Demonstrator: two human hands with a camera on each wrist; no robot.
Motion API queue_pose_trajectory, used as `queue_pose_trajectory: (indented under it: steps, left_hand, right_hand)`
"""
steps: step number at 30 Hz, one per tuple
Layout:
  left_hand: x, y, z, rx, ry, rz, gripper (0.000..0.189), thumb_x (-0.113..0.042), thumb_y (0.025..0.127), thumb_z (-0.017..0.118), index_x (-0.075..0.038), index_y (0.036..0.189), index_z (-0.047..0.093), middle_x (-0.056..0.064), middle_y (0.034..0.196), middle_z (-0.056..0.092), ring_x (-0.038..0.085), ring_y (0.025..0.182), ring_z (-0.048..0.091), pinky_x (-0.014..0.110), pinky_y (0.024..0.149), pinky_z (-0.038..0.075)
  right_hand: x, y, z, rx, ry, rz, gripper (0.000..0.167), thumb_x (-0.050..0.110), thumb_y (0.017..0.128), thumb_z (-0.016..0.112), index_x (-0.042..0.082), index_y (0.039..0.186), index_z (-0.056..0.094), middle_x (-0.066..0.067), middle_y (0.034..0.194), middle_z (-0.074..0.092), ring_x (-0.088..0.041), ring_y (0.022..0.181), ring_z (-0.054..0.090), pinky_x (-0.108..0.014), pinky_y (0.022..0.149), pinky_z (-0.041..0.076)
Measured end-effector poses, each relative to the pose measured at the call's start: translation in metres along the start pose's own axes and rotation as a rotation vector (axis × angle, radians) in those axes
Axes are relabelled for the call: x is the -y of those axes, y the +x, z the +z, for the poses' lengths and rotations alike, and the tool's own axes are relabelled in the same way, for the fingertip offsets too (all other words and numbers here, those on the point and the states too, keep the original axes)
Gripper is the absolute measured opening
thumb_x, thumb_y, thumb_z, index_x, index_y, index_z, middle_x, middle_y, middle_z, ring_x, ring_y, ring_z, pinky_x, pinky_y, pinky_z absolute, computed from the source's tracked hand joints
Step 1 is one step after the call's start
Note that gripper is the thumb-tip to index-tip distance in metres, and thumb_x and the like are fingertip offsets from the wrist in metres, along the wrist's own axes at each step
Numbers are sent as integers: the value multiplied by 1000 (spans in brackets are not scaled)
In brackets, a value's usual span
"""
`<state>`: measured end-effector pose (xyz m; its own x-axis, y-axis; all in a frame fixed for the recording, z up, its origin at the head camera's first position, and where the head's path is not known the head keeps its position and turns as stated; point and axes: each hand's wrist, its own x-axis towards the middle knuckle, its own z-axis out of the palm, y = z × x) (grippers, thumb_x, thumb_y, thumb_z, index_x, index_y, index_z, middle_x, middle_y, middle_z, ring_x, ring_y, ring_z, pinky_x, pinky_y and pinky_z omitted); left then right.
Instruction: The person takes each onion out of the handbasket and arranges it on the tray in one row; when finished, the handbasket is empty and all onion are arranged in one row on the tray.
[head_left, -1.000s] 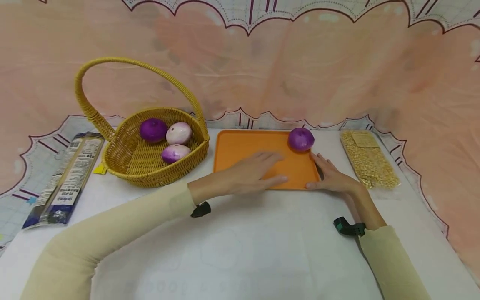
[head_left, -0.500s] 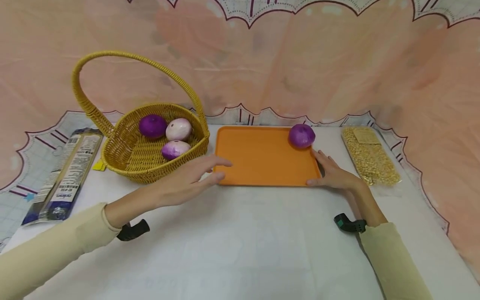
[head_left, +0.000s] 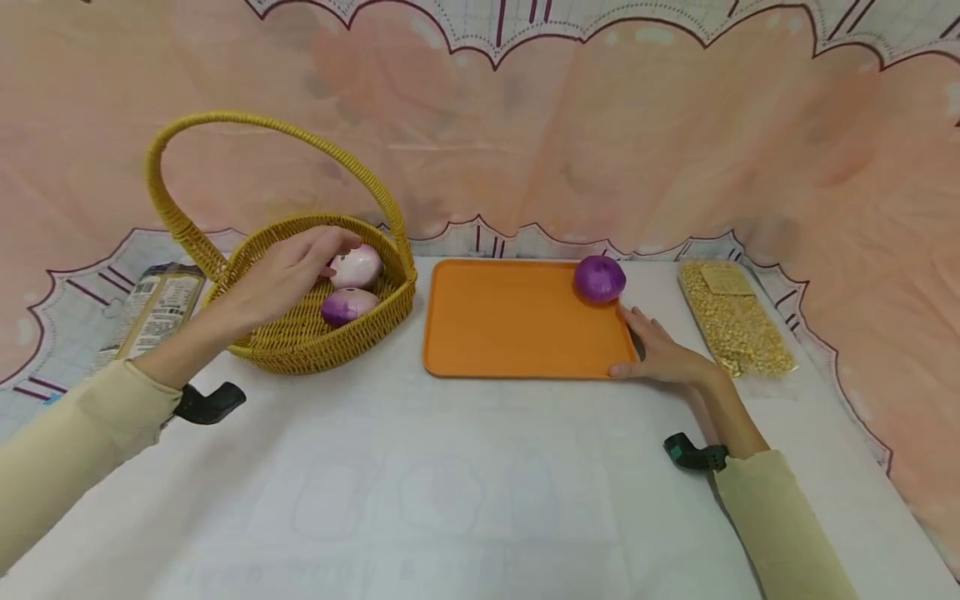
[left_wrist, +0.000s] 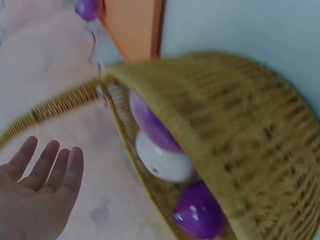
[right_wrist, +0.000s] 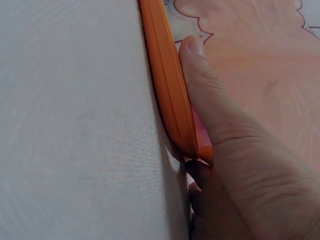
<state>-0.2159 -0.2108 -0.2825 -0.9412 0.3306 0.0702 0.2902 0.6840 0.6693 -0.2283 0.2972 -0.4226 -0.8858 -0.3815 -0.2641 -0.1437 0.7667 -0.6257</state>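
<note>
The left sleeve [head_left: 82, 454] and right sleeve [head_left: 783, 521] are plain pale beige, the left creased near its cuff. Beyond them, the left hand [head_left: 288, 271] and right hand [head_left: 663, 358] are bare. The left camera [head_left: 213, 405] is black and curved; the right camera [head_left: 684, 452], also black, carries a green patch [head_left: 676, 451].

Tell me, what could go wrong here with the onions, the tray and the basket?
Two things, perhaps. The round purple onion sits at the orange tray's far right corner, so it might roll off if the right hand, at the near right corner, nudges the tray. The left hand is over the basket, where three onions lie close together; picking one could bump another.
</note>
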Motion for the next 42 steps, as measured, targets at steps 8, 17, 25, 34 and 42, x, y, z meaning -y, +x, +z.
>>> queue_pose_trajectory:
  steps: [8,17,25,34,42]
  left_hand:
    - [29,20,-25,19,78,-20,68,-51,104,18,-1,138,49,23,146,45,41,142,32,59,116,21]
    - [51,54,-44,196,390,9,61,-49,101,41,-3,139,50,28,148,39,48,143,22,62,115,18]
    - [65,78,-50,345,521,70,66,-40,91,65,-2,142,46,31,147,38,51,139,25,63,114,21]
    - [83,85,-59,373,402,20,65,-39,89,68,-8,142,48,26,152,33,47,144,19,63,115,17]
    - [97,86,-65,360,255,-40,62,-39,91,65,-10,143,47,21,158,24,44,146,17,65,114,16]
  right_hand:
    - [0,1,2,-5,-13,-2,114,48,79,75,11,157,0,-20,163,-5,-45,148,-11,-68,114,-6]
    - [2,-2,-3,-9,-16,-5,113,48,80,74,13,157,0,-19,163,-5,-46,148,-11,-70,113,-4]
    - [2,-4,0,-10,-4,-1,112,47,80,75,13,157,1,-20,163,-6,-50,146,-11,-73,111,-4]
    - [4,-2,0,-11,-11,4,112,49,79,74,14,157,1,-19,163,-5,-50,146,-11,-72,112,-4]
    - [4,-3,0,-4,-11,20,112,50,80,73,14,157,1,-20,163,-6,-52,145,-11,-74,110,-3]
